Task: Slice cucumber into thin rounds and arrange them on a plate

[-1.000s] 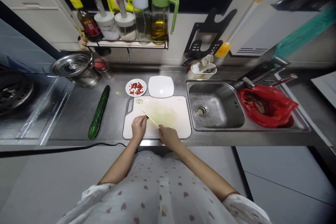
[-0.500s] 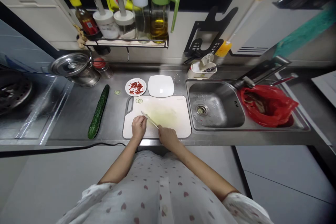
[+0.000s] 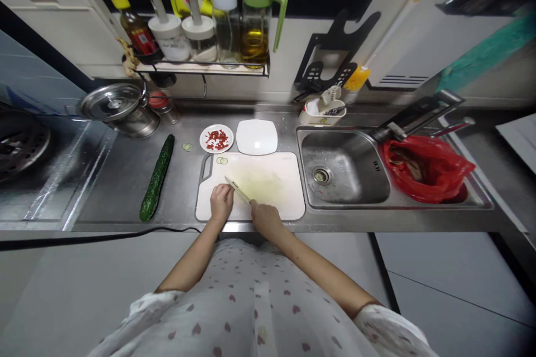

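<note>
My right hand (image 3: 266,220) is wrapped round the handle of a knife (image 3: 239,190), whose blade slants up and left over the white cutting board (image 3: 288,178). Beside the blade, my left hand (image 3: 221,201) is closed, fingertips pressed together at the knife's edge; whatever they hold is too small or hidden to make out. Thin cucumber slices (image 3: 221,160) lie near the board's upper left corner. A pale green wet stain spreads across the board's middle. Left of the board, a whole cucumber (image 3: 157,178) rests on the steel counter.
Behind the board are a plate of chopped red pieces (image 3: 216,139) and a white plate (image 3: 257,136). To the right is a sink (image 3: 347,167) with a red plastic bag (image 3: 431,170). A lidded steel pot (image 3: 121,114) stands at the back left, below a rack (image 3: 201,68) of bottles.
The knife and my right hand have shifted very slightly left. My left hand stays in nearly the same place, and the other things have not moved.
</note>
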A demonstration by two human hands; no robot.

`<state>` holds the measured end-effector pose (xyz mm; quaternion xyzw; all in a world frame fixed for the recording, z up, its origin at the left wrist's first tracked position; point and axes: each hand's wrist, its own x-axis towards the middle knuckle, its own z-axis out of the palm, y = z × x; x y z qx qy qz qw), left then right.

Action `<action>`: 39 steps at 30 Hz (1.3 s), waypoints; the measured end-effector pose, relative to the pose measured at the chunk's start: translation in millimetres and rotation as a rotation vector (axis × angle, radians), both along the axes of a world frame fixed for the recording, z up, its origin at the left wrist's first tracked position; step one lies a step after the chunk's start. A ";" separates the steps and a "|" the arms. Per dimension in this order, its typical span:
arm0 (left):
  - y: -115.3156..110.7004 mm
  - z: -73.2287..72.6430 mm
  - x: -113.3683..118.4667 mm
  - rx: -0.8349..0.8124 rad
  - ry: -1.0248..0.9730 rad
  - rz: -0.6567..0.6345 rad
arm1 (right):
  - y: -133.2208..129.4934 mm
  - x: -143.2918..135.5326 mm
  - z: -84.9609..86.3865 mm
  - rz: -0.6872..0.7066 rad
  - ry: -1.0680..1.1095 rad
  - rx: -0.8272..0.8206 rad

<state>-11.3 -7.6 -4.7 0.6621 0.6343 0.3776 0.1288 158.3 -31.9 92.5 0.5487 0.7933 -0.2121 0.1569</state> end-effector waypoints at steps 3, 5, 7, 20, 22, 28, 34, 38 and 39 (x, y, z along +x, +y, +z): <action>0.6 -0.8 -0.7 -0.003 0.004 0.004 | 2.6 -3.0 3.8 -0.006 -0.011 -0.021; 1.1 -1.2 -1.0 -0.005 -0.001 0.005 | 4.7 -5.4 6.2 0.000 -0.024 -0.039; 1.5 -1.3 -1.2 -0.007 -0.010 0.003 | 6.7 -7.7 8.1 0.007 -0.032 -0.052; 2.1 1.4 -1.4 0.003 0.016 -0.012 | 8.4 -11.5 12.0 0.018 -0.056 -0.015; 2.0 1.3 -1.3 0.005 0.017 -0.016 | 8.4 -12.0 12.1 0.011 -0.049 -0.016; 0.8 2.4 -1.3 0.006 0.009 -0.018 | 9.0 -12.0 10.6 0.002 0.001 -0.006; 1.2 0.6 -1.4 0.000 0.009 -0.019 | 12.7 -15.6 10.0 -0.017 0.020 0.014; 1.3 1.2 -1.3 0.005 -0.001 -0.024 | 13.2 -13.3 7.0 -0.016 0.033 -0.014; 1.2 1.3 -1.3 0.006 -0.004 -0.028 | 13.0 -12.4 6.1 -0.022 0.034 -0.025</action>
